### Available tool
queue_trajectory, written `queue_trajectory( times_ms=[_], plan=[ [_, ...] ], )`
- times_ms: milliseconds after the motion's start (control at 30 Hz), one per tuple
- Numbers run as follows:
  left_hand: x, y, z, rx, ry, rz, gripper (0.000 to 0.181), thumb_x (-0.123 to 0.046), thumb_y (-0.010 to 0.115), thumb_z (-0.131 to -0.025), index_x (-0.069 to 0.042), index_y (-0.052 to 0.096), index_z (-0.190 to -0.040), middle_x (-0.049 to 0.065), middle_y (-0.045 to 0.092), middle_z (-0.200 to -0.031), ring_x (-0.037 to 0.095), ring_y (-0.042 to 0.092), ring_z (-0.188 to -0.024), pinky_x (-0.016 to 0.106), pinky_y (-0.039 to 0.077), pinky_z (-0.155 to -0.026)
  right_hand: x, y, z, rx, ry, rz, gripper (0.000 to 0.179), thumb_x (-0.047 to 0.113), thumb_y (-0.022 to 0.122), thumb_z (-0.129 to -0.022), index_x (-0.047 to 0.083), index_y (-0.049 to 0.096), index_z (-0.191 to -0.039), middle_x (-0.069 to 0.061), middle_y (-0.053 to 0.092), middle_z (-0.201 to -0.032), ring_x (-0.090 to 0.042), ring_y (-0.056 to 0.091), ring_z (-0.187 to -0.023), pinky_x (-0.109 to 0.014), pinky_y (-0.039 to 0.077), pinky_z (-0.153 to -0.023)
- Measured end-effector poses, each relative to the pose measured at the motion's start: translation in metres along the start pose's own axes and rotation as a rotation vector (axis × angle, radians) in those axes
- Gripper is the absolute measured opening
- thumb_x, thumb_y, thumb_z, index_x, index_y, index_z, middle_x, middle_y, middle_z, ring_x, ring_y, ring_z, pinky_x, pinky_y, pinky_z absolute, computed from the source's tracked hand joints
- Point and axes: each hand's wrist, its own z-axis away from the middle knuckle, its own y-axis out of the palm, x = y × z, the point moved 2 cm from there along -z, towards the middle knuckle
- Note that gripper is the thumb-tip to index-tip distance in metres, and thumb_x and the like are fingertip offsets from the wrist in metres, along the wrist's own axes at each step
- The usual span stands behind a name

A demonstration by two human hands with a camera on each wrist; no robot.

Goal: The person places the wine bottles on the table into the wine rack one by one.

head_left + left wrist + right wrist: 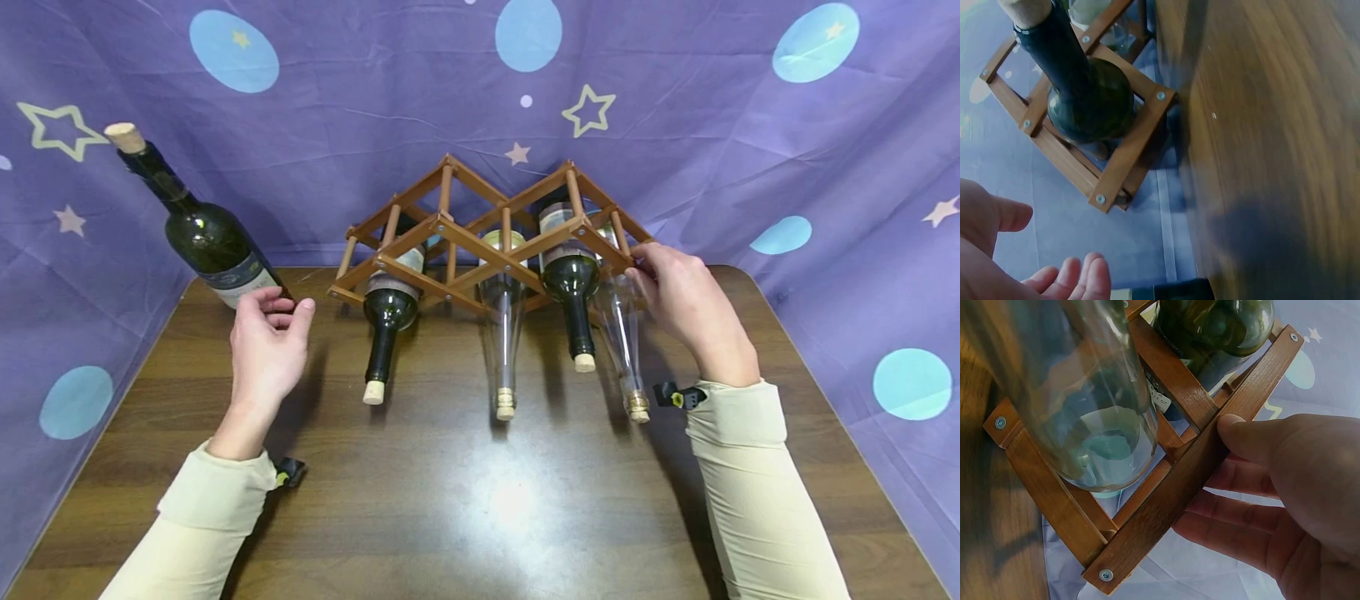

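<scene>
A folding wooden wine rack (468,235) stands at the back of the table. My right hand (678,292) grips its right end, with the thumb on the outer slat (1179,487) and the fingers behind it. Two dark green corked wine bottles (392,308) (572,275) and two clear corked bottles (504,333) (621,333) lie in the rack, necks toward me. Another green wine bottle (210,237) stands upright at the back left. My left hand (266,350) is in front of it, fingers loosely bent and holding nothing; whether it touches the bottle I cannot tell.
A brown wood-grain table (420,500) spreads before me, with a bright light reflection near its middle. Behind and at both sides hangs a purple cloth (360,125) with stars and blue spots, close to the rack's back.
</scene>
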Motion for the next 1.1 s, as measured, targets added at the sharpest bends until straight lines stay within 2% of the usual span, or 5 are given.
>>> queue_trajectory(
  times_ms=[300, 533, 667, 867, 1100],
  plan=[
    [0.008, -0.009, -0.014, -0.229, 0.036, 0.036, 0.044, -0.022, 0.072, -0.098, 0.001, 0.055, -0.131, -0.009, 0.053, -0.102, -0.004, 0.055, -0.082, 0.012, 0.045, -0.076, 0.0, -0.003, 0.002, -0.006, 0.012, 0.0, 0.016, 0.007, 0.068, -0.104, -0.002, 0.068, -0.117, -0.021, 0.072, -0.105, -0.043, 0.071, -0.096, -0.061, 0.056, -0.085],
    [0.018, -0.012, -0.029, -0.342, 0.044, 0.028, 0.052, -0.022, 0.08, -0.091, -0.004, 0.052, -0.13, -0.015, 0.038, -0.112, -0.001, 0.044, -0.098, 0.018, 0.04, -0.088, -0.001, -0.004, 0.003, -0.014, 0.008, 0.008, 0.017, 0.006, 0.068, -0.103, -0.003, 0.068, -0.117, -0.022, 0.072, -0.105, -0.043, 0.071, -0.097, -0.06, 0.057, -0.086],
    [0.024, -0.013, -0.039, -0.373, 0.044, 0.021, 0.059, -0.023, 0.083, -0.087, -0.005, 0.049, -0.131, -0.013, 0.035, -0.116, -0.001, 0.038, -0.106, 0.02, 0.036, -0.096, 0.0, -0.004, 0.003, -0.023, 0.001, 0.009, 0.016, 0.005, 0.069, -0.103, -0.003, 0.069, -0.117, -0.021, 0.073, -0.104, -0.043, 0.071, -0.097, -0.06, 0.057, -0.086],
    [0.033, -0.015, -0.054, -0.39, -0.017, 0.021, 0.068, -0.028, 0.087, -0.083, -0.01, 0.043, -0.132, -0.011, 0.032, -0.121, 0.004, 0.036, -0.114, 0.024, 0.031, -0.103, 0.0, -0.003, 0.002, -0.029, -0.009, 0.014, 0.015, 0.005, 0.069, -0.102, -0.003, 0.069, -0.115, -0.02, 0.073, -0.102, -0.042, 0.071, -0.097, -0.059, 0.056, -0.086],
    [0.046, -0.016, -0.065, -0.36, -0.054, 0.044, 0.078, -0.028, 0.086, -0.084, -0.009, 0.039, -0.143, 0.001, 0.039, -0.14, 0.01, 0.039, -0.129, 0.021, 0.03, -0.113, 0.003, 0.0, 0.002, -0.034, -0.026, 0.018, 0.013, 0.004, 0.069, -0.102, -0.002, 0.069, -0.114, -0.018, 0.072, -0.099, -0.04, 0.071, -0.094, -0.058, 0.057, -0.085]
  ],
)
